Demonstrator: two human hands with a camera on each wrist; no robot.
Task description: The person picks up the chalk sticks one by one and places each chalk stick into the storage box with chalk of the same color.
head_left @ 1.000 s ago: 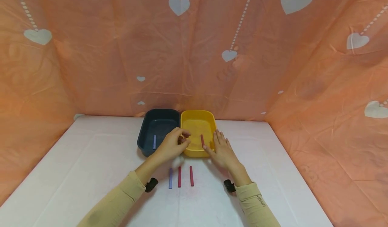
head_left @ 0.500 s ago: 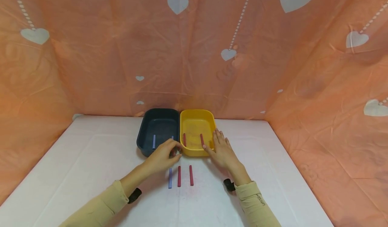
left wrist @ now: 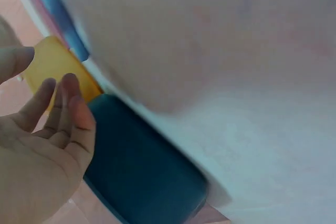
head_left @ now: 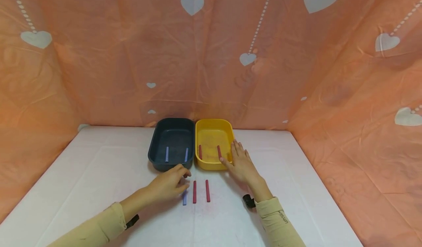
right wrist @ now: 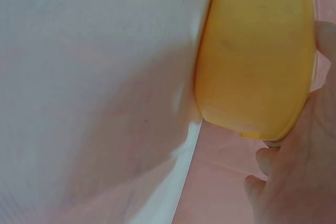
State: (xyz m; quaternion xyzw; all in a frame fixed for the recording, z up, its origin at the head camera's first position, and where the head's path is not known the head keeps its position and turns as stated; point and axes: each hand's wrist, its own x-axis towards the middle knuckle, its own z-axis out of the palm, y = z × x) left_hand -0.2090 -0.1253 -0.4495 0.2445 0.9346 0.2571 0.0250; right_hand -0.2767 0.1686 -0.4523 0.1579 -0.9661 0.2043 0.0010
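Note:
My left hand [head_left: 169,183] hovers over the table with its fingers bent and thumb apart, nothing between them. Beneath it lies a blue chalk stick [head_left: 184,198], partly hidden by the fingers in the head view. To its right are two red chalk sticks [head_left: 195,192], roughly parallel. My right hand [head_left: 242,166] rests against the yellow tray [head_left: 214,165] at its near right corner, thumb at the front rim and straight fingers along the outer side. Two red chalk sticks [head_left: 200,152] lie inside that tray. The dark blue tray [left wrist: 147,166] holds two blue chalk sticks [head_left: 167,154].
Both trays stand side by side near the back edge of the white table [head_left: 82,181]. An orange curtain with white hearts [head_left: 211,49] hangs behind and beside it. Dark wrist cameras [head_left: 248,201] sit below both wrists.
My left hand has drawn back from above the yellow tray toward the blue chalk on the table, uncovering a chalk stick in each tray. My right hand stays at the yellow tray.

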